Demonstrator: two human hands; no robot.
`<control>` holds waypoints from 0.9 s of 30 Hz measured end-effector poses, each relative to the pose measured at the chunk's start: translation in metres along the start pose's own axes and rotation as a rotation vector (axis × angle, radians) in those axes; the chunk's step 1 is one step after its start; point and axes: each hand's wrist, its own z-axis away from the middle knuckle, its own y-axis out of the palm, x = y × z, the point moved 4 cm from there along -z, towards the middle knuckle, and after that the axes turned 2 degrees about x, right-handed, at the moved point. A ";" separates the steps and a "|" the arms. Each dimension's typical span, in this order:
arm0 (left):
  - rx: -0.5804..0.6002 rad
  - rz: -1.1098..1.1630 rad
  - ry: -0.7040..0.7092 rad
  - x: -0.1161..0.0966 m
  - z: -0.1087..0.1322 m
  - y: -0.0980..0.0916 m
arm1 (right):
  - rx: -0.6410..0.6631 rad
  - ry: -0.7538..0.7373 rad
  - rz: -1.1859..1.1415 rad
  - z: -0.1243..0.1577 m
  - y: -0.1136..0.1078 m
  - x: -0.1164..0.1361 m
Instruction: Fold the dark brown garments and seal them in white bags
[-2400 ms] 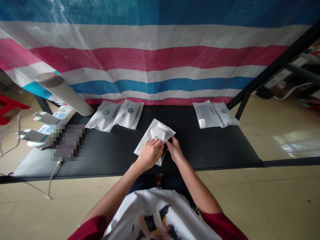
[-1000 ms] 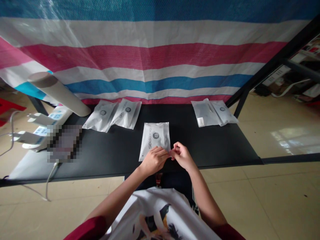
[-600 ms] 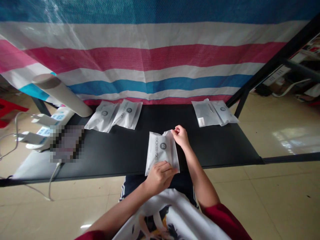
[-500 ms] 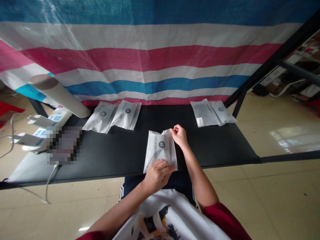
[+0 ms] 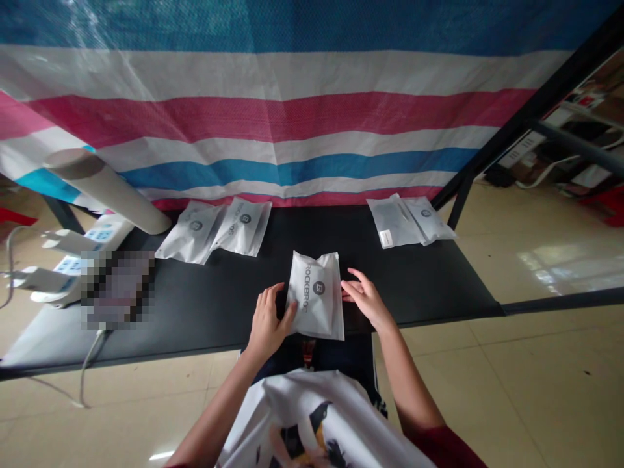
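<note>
A white plastic pouch with dark printed lettering [image 5: 316, 296] lies flat on the black table [image 5: 419, 279] near its front edge. My left hand [image 5: 267, 320] rests against the pouch's left side, fingers stretched out and its thumb on the pouch. Along the pouch's right edge lies my right hand [image 5: 364, 299], fingers spread and open. Neither hand grips the pouch.
Two more white pouches [image 5: 217, 229] lie at the back left, another pair [image 5: 408, 220] at the back right. A cardboard tube [image 5: 104, 187] leans at far left beside a power strip with chargers [image 5: 68, 263]. A striped tarp [image 5: 292, 117] hangs behind.
Both hands let go of the pouch corners they pinched. The pouch now lies flat between open hands, and my left hand has shifted from its bottom edge to its left side.
</note>
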 end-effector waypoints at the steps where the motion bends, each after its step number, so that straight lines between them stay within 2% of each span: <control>1: 0.019 -0.004 -0.010 0.002 0.001 0.003 | 0.022 0.035 -0.005 0.011 0.002 -0.004; 5: 0.124 0.014 0.029 -0.008 0.003 0.013 | 0.092 0.077 0.004 0.039 0.014 -0.018; 7: 0.183 0.038 0.084 -0.018 0.002 0.018 | 0.060 0.043 0.013 0.041 0.013 -0.020; 9: 0.222 0.045 0.123 -0.024 0.001 0.022 | -0.009 -0.012 0.015 0.038 0.002 -0.015; 11: 0.226 0.051 0.125 -0.025 0.001 0.024 | -0.101 -0.086 -0.004 0.030 -0.019 -0.002; 14: 0.199 0.102 0.088 -0.021 0.003 0.024 | -0.298 -0.243 -0.080 0.007 -0.070 0.029; 17: 0.174 0.164 0.064 -0.017 0.004 0.023 | -0.501 -0.436 -0.207 -0.029 -0.127 0.068; 19: 0.173 0.189 0.066 -0.014 0.002 0.021 | -0.602 -0.509 -0.255 -0.058 -0.159 0.090; 22: 0.144 0.169 0.084 -0.006 -0.012 0.008 | -0.762 -0.453 -0.327 -0.100 -0.192 0.107; 25: 0.019 0.076 0.094 0.011 -0.038 -0.019 | -0.784 -0.276 -0.323 -0.126 -0.205 0.105; 27: -0.098 -0.005 0.093 0.026 -0.061 -0.042 | -0.763 -0.213 -0.312 -0.129 -0.209 0.096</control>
